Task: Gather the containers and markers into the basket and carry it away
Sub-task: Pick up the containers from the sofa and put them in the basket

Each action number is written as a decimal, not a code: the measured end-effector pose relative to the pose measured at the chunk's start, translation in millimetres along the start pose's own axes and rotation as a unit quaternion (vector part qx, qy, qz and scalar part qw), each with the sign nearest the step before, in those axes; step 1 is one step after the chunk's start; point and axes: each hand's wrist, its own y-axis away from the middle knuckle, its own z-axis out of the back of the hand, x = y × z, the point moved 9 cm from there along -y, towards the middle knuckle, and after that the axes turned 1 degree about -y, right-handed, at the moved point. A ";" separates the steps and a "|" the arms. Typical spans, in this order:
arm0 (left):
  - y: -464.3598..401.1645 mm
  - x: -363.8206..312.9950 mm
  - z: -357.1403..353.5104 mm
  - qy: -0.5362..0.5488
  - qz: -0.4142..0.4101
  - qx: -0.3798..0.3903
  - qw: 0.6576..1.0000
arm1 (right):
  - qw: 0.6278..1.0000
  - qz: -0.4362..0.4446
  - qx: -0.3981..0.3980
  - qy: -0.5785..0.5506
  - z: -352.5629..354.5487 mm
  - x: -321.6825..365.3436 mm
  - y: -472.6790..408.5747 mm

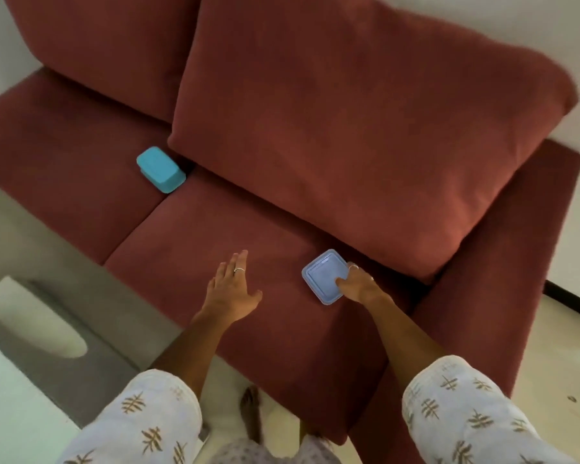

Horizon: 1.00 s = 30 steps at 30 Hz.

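Clearly you are standing early in the job: no basket and no markers are showing in this view, and both containers are lying on the red sofa [248,229], none gathered so far. Your right hand [357,283] is gripping the pale blue square container [322,274] at about five o'clock on the seat cushion, thumb lying across its lid and fingers curling round its far edge, near the back cushion. Your left hand [230,289] is hovering just beside it at about six o'clock, fingers straight and spread, holding nothing. The turquoise container [160,169] is waiting well apart at ten o'clock, against the seam between the seats.
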 end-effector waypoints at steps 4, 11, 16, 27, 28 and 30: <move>-19.3 3.7 -8.8 0.011 0.018 0.016 1.000 | 0.993 -0.055 0.077 0.065 -2.3 -10.5 -35.2; -32.4 31.9 -19.8 0.041 0.070 0.039 0.996 | 0.993 -0.072 0.074 0.054 -10.0 -13.8 -77.6; -31.3 66.4 -22.7 0.050 0.114 0.059 0.991 | 0.994 -0.060 0.013 0.085 -12.2 -6.4 -88.9; 1.7 105.7 -28.8 0.074 0.144 0.051 0.985 | 0.998 -0.057 0.000 0.040 -49.8 15.3 -79.9; 8.0 111.7 -29.4 0.075 0.149 0.051 0.985 | 0.998 -0.052 -0.001 0.039 -54.4 20.9 -76.2; 22.4 126.7 -29.6 0.081 0.162 0.045 0.982 | 0.998 -0.037 -0.004 0.045 -63.7 34.4 -66.6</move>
